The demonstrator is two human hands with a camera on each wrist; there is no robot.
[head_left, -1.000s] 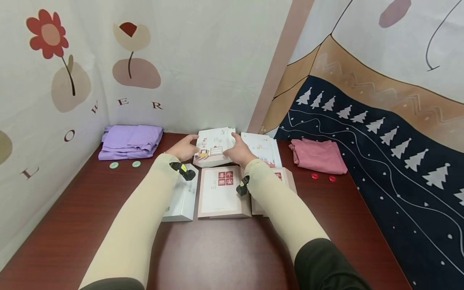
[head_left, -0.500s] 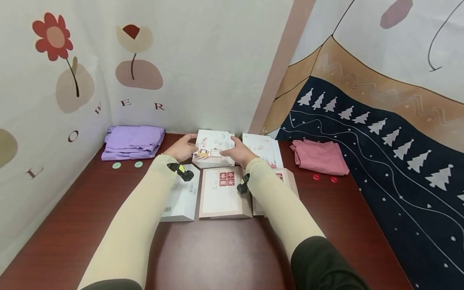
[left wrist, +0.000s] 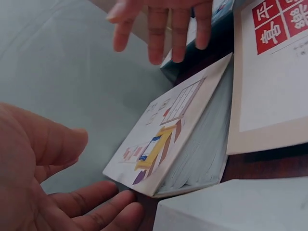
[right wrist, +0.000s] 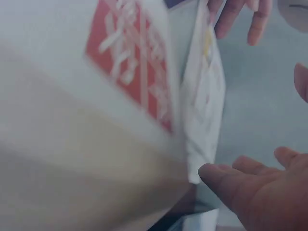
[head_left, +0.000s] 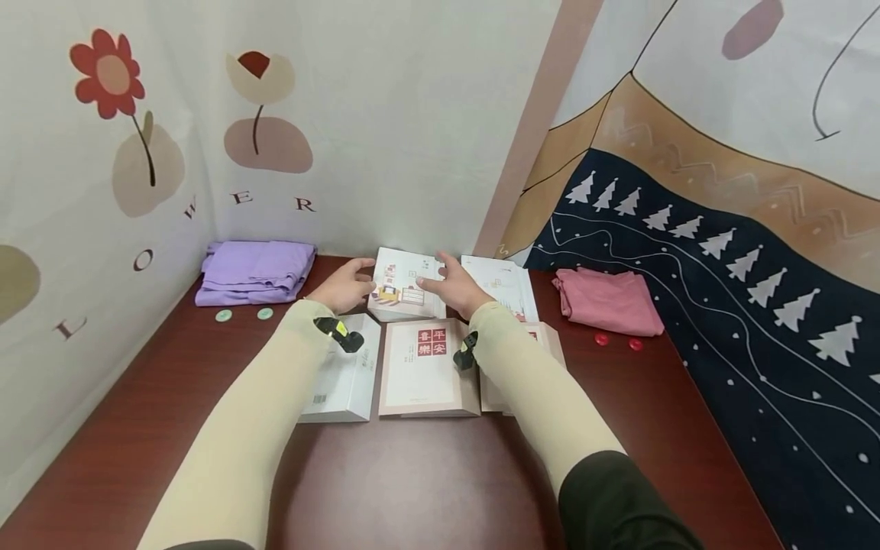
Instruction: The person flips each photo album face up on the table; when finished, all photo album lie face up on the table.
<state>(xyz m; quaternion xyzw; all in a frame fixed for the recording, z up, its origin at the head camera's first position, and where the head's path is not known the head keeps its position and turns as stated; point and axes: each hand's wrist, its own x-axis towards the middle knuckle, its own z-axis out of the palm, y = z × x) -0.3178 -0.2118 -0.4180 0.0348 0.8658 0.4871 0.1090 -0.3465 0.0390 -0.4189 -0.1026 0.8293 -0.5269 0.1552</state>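
At the back centre lies a thick white paperback book [head_left: 407, 283] with a drawing of a yellow sofa and a cabinet on its cover. My left hand [head_left: 344, 285] is beside its left edge, fingers extended. On the opposite side my right hand [head_left: 457, 286] stands with its thumb over the cover's right part in the head view. The left wrist view shows both hands apart from the book [left wrist: 166, 134], fingers loose. In front are a white book [head_left: 349, 374] at left, a beige-bordered book [head_left: 418, 378] with a red square of characters, and a similar book, partly hidden by my right forearm.
Another white book [head_left: 502, 284] lies at the back right. Folded purple cloth [head_left: 257, 271] with two green discs [head_left: 264, 313] lies left; folded pink cloth [head_left: 610, 301] with two red discs [head_left: 601, 339] lies right. Printed curtains rise behind the brown table [head_left: 385, 481].
My hands have loosened from the sides of the back centre book and spread slightly apart. The book stays in the back row, and the head view has shifted a little.
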